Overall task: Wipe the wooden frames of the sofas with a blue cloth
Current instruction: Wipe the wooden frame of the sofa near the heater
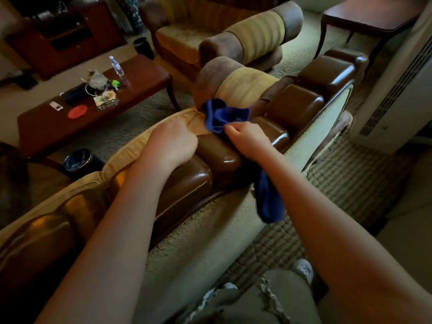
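right hand (pixel 247 139) pinches blue cloth (pixel 224 116) against glossy wooden frame (pixel 219 153); left hand (pixel 173 142), fingers hidden so grip unclear, pushes cushion (pixel 131 150) aside to expose wood.

I count two hands: my left hand (pixel 174 139) and right hand (pixel 249 139). There is one blue cloth (pixel 223 116). I see two sofas, a near sofa (pixel 210 160) and a far sofa (pixel 219 36). There are two tables: a low table (pixel 145 73) and a side table (pixel 364 17). One water bottle (pixel 116 66) stands there, and one red disc (pixel 77 112) (other small items are too cluttered to count).
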`<action>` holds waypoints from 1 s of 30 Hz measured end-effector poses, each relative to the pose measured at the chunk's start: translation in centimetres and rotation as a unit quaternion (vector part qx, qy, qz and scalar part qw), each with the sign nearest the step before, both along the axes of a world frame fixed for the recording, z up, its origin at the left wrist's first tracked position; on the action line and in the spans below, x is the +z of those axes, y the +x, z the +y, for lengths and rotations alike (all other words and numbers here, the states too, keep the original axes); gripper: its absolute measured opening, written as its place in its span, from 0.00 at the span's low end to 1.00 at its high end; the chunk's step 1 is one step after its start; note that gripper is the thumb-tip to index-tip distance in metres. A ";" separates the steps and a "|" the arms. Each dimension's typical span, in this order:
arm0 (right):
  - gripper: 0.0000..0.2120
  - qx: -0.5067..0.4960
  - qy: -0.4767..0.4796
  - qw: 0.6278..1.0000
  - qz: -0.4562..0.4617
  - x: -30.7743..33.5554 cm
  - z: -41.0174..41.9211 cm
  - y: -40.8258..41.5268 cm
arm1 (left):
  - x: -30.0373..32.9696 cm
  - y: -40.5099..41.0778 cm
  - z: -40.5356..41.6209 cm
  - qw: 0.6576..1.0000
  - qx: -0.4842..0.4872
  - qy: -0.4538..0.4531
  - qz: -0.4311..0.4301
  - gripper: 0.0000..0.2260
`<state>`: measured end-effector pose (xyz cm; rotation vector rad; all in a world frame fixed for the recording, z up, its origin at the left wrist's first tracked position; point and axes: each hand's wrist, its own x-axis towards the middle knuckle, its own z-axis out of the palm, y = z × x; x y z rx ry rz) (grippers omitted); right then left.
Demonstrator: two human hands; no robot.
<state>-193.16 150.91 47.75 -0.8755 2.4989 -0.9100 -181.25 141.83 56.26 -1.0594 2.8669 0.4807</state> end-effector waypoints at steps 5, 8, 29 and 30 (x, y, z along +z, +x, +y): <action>0.21 0.031 -0.215 0.975 0.058 -1.9 4.1 5.3 | -0.3 0.0 0.0 1.000 0.001 -0.002 0.016 0.15; 0.22 0.119 -0.209 0.967 0.086 -0.5 3.0 5.5 | -0.4 -0.2 0.0 1.000 0.011 0.004 0.027 0.15; 0.18 0.418 0.077 0.900 -0.099 2.4 -8.3 -1.8 | -0.1 -2.3 -0.1 0.970 0.242 -0.015 -0.009 0.09; 0.17 0.418 0.098 0.895 -0.122 1.7 -8.4 -3.1 | -0.3 -2.3 -0.1 0.967 0.253 -0.020 -0.004 0.08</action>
